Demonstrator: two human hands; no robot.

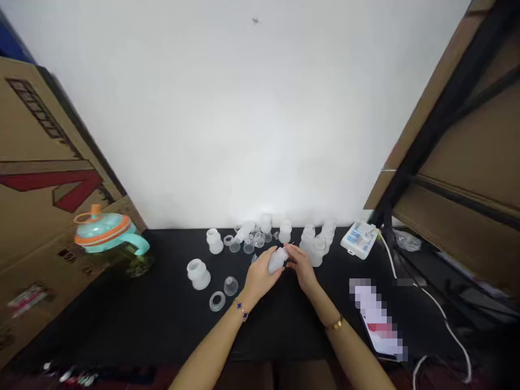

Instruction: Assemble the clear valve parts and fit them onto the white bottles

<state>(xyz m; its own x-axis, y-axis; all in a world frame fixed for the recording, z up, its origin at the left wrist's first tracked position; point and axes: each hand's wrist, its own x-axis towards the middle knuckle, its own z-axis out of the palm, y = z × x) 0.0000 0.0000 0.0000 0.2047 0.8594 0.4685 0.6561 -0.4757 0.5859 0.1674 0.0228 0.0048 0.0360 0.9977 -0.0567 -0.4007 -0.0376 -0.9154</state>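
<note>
While we look down over the black bench (122,319), we see a small translucent bottle (277,261) held above its middle, close to the far edge. Our left hand (260,277) has its fingers wrapped around the bottle from below, and our right hand (303,268) pinches its top end with bent fingers. Behind them stands a cluster of similar white bottles (312,244) and clear caps (247,245). Left of our hands sit another bottle (198,273), a clear dome (231,285) and a ring (217,301). A teal jug (108,233) stands far left.
</note>
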